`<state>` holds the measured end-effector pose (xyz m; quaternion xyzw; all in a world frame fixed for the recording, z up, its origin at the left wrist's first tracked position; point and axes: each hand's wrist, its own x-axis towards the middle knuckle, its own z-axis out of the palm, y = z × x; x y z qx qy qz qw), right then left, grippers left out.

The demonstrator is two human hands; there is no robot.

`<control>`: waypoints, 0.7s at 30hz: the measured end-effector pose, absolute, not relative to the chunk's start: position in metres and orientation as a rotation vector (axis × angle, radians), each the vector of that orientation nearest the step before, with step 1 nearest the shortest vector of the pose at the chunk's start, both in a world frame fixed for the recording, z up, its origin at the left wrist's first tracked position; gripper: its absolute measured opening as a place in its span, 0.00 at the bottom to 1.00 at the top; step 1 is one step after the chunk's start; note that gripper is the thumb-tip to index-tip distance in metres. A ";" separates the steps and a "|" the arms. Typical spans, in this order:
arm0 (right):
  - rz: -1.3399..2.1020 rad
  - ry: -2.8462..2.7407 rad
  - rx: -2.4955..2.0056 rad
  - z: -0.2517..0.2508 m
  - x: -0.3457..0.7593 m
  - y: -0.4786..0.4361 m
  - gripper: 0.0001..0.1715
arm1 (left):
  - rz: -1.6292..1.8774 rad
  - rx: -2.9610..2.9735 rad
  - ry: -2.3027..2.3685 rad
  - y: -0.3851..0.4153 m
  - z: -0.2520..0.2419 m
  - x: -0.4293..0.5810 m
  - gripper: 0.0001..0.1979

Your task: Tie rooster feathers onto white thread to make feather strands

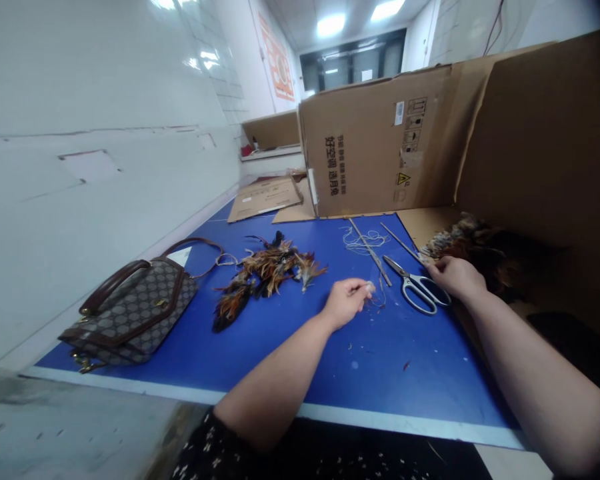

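My left hand (347,303) is held over the blue table with thumb and fingers pinched together. A small pale bit shows at the fingertips, too small to name, with thin thread (381,283) just beside it. On the right, my right hand (457,277) reaches to the pale ends of a pile of brown and black feathers (473,243) on the cardboard, fingers closed at its edge. Silver-handled scissors (415,287) lie between my hands, blades pointing away. Two thin sticks, one a long stick (370,252) and one a shorter stick (400,241), rest behind them near loose pale string (363,241).
Bunches of brown feathers (270,267) lie left of centre on the blue table (280,353). A patterned handbag (145,307) stands at the left by the wall. A large cardboard box (380,147) walls off the back and right, with flat cardboard (265,198) behind.
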<state>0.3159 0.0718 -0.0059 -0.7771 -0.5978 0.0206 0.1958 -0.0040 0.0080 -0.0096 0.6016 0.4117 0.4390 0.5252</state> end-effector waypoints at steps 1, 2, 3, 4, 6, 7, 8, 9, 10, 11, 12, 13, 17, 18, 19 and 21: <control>0.067 -1.672 -2.160 -0.008 0.315 0.073 0.21 | 1.065 1.437 0.987 0.009 -0.010 -0.004 0.20; 0.062 -1.655 -2.146 -0.009 0.314 0.073 0.20 | 1.086 1.443 0.990 0.009 -0.010 -0.005 0.19; 0.043 -1.626 -2.132 -0.008 0.312 0.072 0.19 | 1.121 1.463 0.992 0.010 -0.010 -0.005 0.18; 0.020 -1.596 -2.107 -0.007 0.309 0.071 0.19 | 1.167 1.497 0.991 0.010 -0.009 -0.005 0.17; -0.014 -1.565 -1.985 -0.002 0.300 0.066 0.19 | 1.276 1.577 0.976 0.011 -0.007 -0.006 0.14; -0.017 -1.570 -1.882 0.001 0.293 0.062 0.19 | 1.324 1.596 0.968 0.011 -0.006 -0.006 0.13; -0.010 -1.591 -1.756 0.004 0.284 0.057 0.19 | 1.357 1.582 0.962 0.011 -0.005 -0.006 0.12; 0.005 -1.616 -1.626 0.006 0.274 0.052 0.19 | 1.365 1.533 0.959 0.011 -0.004 -0.006 0.12; 0.027 -1.647 -1.509 0.009 0.261 0.045 0.19 | 1.346 1.466 0.952 0.011 -0.004 -0.005 0.13; 0.053 -1.699 -1.412 0.011 0.248 0.038 0.18 | 1.304 1.394 0.932 0.011 -0.005 -0.004 0.14; 0.085 -1.769 -1.322 0.012 0.234 0.030 0.17 | 1.256 1.324 0.898 0.010 -0.005 -0.003 0.15; 0.112 -1.840 -1.223 0.013 0.220 0.022 0.16 | 1.216 1.257 0.853 0.010 -0.006 -0.001 0.16; 0.146 -2.080 -0.970 0.014 0.185 -0.002 0.08 | 1.224 1.019 0.683 0.009 -0.007 0.002 0.17; 0.136 -2.120 -0.946 0.014 0.182 -0.005 0.07 | 1.237 0.974 0.654 0.009 -0.006 0.002 0.17; 0.126 -2.150 -0.932 0.014 0.180 -0.006 0.07 | 1.240 0.942 0.625 0.010 -0.005 0.002 0.17; 0.113 -2.185 -0.917 0.013 0.182 -0.006 0.06 | 1.238 0.900 0.576 0.011 -0.003 0.001 0.16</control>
